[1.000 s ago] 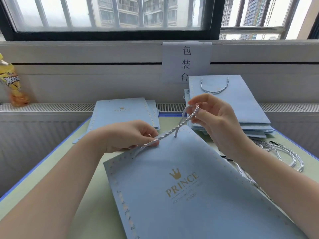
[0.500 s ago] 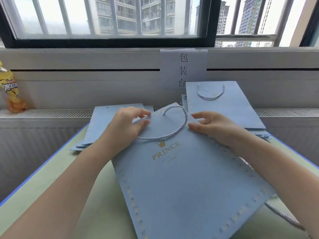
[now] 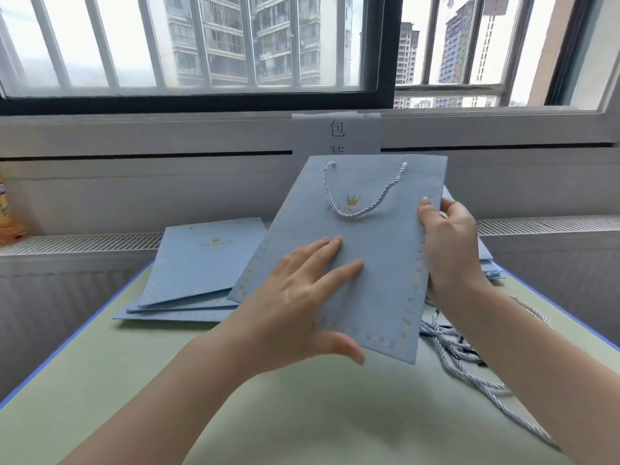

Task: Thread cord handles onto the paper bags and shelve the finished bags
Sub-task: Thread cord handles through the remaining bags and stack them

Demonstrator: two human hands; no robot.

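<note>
A flat light-blue paper bag [image 3: 379, 263] with a gold crown print is lifted off the table, tilted toward the window. Its white-blue twisted cord handle [image 3: 362, 196] hangs in a loop from two holes near the top edge. My left hand [image 3: 302, 303] lies with straight fingers on the bag's front, thumb under its lower edge. My right hand [image 3: 449, 243] grips the bag's right edge, thumb on the front. A stack of handle-less blue bags [image 3: 201, 263] lies at the left. The stack behind the held bag [image 3: 489, 263] is mostly hidden.
Loose twisted cords [image 3: 459, 357] lie on the green table [image 3: 302, 414] at the right. A paper sign [image 3: 337, 132] hangs on the wall under the window. A yellow bottle [image 3: 8, 213] stands on the radiator ledge at far left.
The cord's second end went through the bag and both hands let go of it. The bag has been lifted from the table and moved up and to the right.
</note>
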